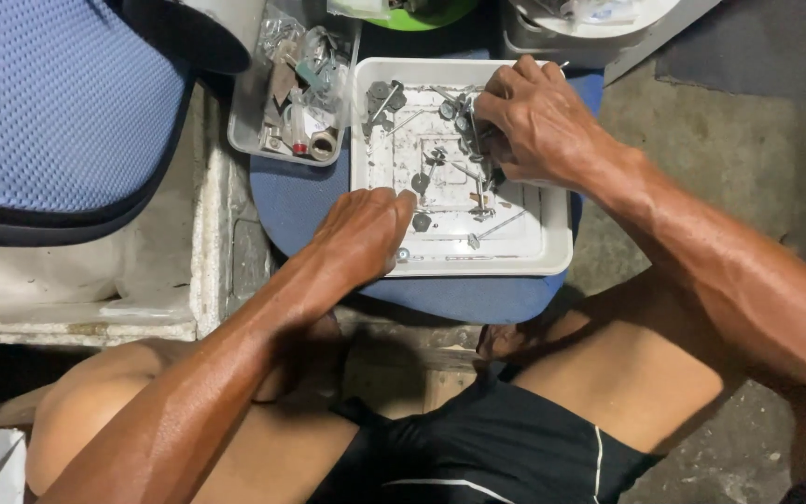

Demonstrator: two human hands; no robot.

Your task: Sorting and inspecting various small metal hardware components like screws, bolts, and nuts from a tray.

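Crouching over a white tray (pixel 557 245) on a blue stool seat (pixel 291 201), I press my left hand (pixel 366 229) to its near rim, fingers curled on nothing; farther in, my right hand (pixel 534 117) pinches small metal screws (pixel 466 121).

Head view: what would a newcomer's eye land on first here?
First, the two hands working in the white tray at upper centre, which sits on a round blue seat: the right hand picks among a heap of screws and washers, and the left hand rests fingers on the tray's near left part. Next, the clear box of mixed hardware just left of the tray, and the blue mesh chair at upper left.
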